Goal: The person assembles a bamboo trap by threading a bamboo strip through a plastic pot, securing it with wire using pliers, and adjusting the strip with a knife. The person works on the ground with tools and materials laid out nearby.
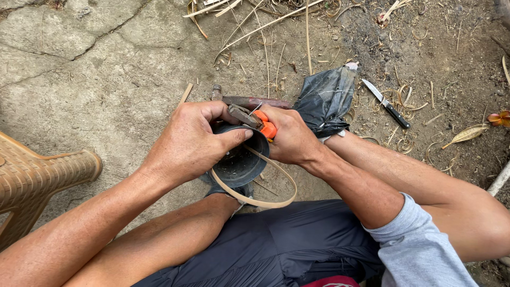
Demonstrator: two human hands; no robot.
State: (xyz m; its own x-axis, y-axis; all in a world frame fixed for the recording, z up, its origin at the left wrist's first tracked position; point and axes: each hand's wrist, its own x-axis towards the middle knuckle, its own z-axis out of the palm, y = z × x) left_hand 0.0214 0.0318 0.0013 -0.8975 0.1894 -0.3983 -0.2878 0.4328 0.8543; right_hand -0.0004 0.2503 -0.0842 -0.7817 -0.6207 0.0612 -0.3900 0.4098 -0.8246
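Observation:
My left hand (191,141) grips the rim of a small dark round pot (241,162), thumb laid across its top edge. My right hand (291,137) is shut on pliers with orange handles (264,126), whose jaws meet the pot's rim. A thin bamboo strip (265,201) curves in a loop around and below the pot, over my knee. Both hands sit close together above cracked ground.
A knife with a black handle (386,103) lies on the dirt at the right, beside a black plastic bag (326,98). A hammer (249,101) rests behind my hands. A brown woven-pattern plastic chair leg (42,172) stands at left. Bamboo shavings and curls litter the soil.

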